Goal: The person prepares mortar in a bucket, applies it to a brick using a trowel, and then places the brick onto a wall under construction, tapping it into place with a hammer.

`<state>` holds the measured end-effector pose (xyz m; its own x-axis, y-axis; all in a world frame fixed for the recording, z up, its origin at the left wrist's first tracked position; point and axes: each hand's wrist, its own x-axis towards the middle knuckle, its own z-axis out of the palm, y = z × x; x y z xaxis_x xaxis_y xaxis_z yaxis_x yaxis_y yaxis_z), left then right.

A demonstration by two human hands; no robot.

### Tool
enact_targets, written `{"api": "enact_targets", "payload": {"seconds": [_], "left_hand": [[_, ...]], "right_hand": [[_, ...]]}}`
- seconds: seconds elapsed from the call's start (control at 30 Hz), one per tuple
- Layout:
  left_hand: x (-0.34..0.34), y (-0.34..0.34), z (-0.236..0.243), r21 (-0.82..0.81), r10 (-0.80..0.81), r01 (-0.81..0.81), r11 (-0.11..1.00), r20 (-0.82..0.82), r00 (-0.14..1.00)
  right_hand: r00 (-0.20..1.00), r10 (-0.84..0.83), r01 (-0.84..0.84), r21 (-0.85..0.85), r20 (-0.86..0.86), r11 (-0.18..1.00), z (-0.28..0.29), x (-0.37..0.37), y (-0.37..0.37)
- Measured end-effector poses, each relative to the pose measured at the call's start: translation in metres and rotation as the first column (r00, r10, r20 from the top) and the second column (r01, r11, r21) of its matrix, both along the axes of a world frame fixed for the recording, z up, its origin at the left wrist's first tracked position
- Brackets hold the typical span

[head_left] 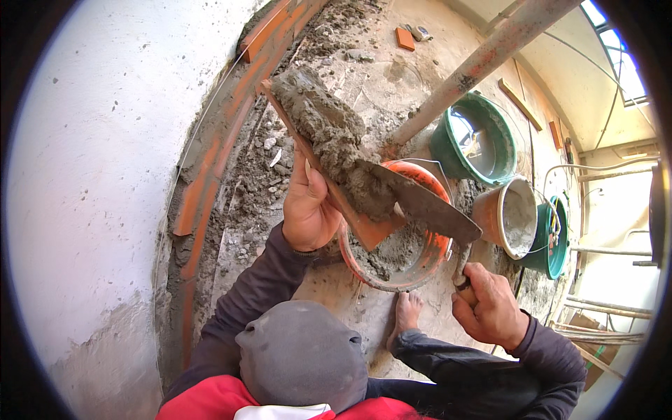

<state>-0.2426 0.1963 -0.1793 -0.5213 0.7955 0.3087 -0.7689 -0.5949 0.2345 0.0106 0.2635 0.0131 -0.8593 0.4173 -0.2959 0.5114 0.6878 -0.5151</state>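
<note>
My left hand (pixel 311 206) holds a flat orange brick (pixel 376 231) from below, fingers and thumb on its near edge. Thick wet grey mortar (pixel 318 115) covers most of the brick's upper face. My right hand (pixel 490 304) grips the handle of a trowel (pixel 437 210), whose dirty metal blade reaches left into the mortar at the brick's near end. Directly beneath the brick and blade stands an orange bucket (pixel 350 260) with mortar inside, partly hidden by them.
Left, a low course of orange bricks (pixel 199 203) with mortar joints runs along a white wall (pixel 119 140). A slanting pole (pixel 483 66) stands beyond the bucket. At right are a green tub (pixel 439 140) of water, a mortar-smeared bucket (pixel 490 213) and another green bucket (pixel 558 241).
</note>
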Motion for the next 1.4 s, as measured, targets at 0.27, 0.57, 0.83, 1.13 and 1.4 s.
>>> {"api": "enact_targets", "payload": {"seconds": [0.27,0.57,0.83,1.13,1.4], "left_hand": [[-0.009,-0.025,0.019,-0.233,-0.142,0.132,0.964,-0.025,0.990],[-0.004,-0.045,0.020,0.012,-0.424,0.430,0.903,0.185,0.886],[-0.013,-0.055,0.025,0.085,-0.465,0.458,0.885,0.229,0.855],[-0.031,-0.084,0.009,-0.102,-0.317,0.334,0.937,0.153,0.936],[-0.023,-0.091,0.047,-0.089,-0.520,0.536,0.839,0.155,0.840]], "right_hand": [[0.973,-0.212,0.196,-0.163,-0.086,0.967,0.018,-0.009,0.040],[0.945,-0.191,0.318,-0.875,0.264,0.365,-0.002,-0.022,0.054],[0.952,0.022,0.218,-0.729,0.304,0.649,-0.004,-0.016,0.047],[0.935,0.186,-0.203,0.024,0.301,0.979,0.027,0.012,0.088],[0.789,0.239,-0.559,0.499,0.566,0.662,-0.018,-0.006,0.085]]}}
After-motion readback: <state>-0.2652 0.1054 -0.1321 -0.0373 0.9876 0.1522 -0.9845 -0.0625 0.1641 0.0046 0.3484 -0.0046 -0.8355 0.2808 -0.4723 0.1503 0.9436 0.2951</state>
